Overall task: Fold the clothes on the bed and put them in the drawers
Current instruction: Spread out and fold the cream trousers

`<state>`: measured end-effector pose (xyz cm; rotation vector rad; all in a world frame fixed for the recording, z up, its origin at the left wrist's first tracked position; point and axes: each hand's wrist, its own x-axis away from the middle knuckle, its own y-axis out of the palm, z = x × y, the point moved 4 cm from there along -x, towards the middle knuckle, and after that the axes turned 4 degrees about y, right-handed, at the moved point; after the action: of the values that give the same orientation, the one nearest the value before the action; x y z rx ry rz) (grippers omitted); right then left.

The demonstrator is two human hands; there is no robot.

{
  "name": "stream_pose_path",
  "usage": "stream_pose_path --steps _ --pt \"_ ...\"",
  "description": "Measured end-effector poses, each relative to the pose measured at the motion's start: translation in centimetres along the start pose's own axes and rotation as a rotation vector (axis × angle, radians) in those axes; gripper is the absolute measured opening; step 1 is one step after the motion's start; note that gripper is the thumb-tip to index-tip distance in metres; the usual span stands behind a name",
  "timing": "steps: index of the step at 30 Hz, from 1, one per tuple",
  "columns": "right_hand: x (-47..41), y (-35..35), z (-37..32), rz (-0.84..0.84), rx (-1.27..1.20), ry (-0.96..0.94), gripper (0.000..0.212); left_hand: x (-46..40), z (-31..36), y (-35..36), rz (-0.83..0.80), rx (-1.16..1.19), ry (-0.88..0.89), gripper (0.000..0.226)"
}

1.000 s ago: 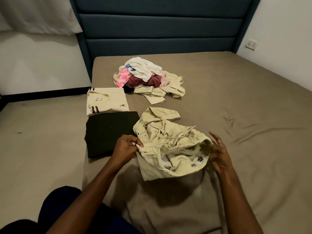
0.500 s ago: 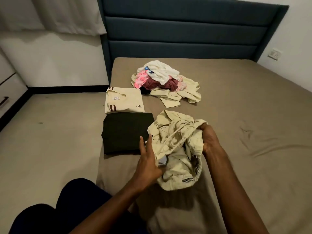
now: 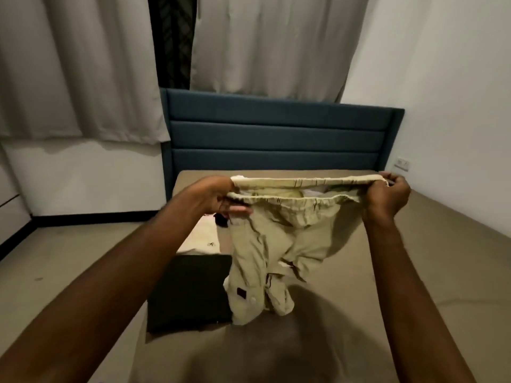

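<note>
Cream-coloured shorts (image 3: pixel 265 250) hang in the air above the bed (image 3: pixel 387 258), stretched wide by the waistband. My left hand (image 3: pixel 218 199) grips the left end of the waistband. My right hand (image 3: pixel 387 197) pinches the right end. The legs of the shorts dangle crumpled, still inside out in places. A folded dark garment (image 3: pixel 190 291) lies on the bed's left edge below them. A folded cream shirt (image 3: pixel 203 236) lies just behind it, partly hidden by my left arm. The pile of unfolded clothes is hidden behind the shorts.
A blue padded headboard (image 3: pixel 276 139) stands at the far end of the bed. Grey curtains (image 3: pixel 83 64) hang behind it. A white wall with a socket (image 3: pixel 401 163) runs along the right. Bare floor (image 3: pixel 69 258) lies left of the bed, with white drawer fronts (image 3: pixel 8 194) at the far left.
Both hands have taken the shorts by the waistband and lifted them off the bed, pulling them wide. The view has tilted up toward the headboard and curtains.
</note>
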<state>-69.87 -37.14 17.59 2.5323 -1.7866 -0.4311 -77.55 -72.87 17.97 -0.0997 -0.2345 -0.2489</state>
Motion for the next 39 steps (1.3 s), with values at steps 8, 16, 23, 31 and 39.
stream_pose_path --steps 8,16,23,31,39 --pt "-3.5 -5.8 -2.5 -0.038 0.312 -0.156 0.02 -3.1 4.9 4.9 0.336 0.263 0.345 0.024" --pt "-4.3 -13.3 2.7 -0.365 0.747 0.163 0.024 0.6 0.1 8.7 0.137 -0.454 0.526 0.022" --pt "-2.9 -15.7 6.3 -0.653 1.024 0.281 0.032 1.9 -5.4 10.1 -0.017 -1.073 0.166 0.02" --pt "-3.9 -13.4 14.2 -0.826 0.761 0.731 0.048 -3.5 -9.4 9.3 -0.125 -0.257 -0.196 0.013" --pt "-9.2 -3.7 16.0 -0.764 0.341 0.837 0.044 -15.7 -5.2 10.5 0.283 -0.229 0.133 0.004"
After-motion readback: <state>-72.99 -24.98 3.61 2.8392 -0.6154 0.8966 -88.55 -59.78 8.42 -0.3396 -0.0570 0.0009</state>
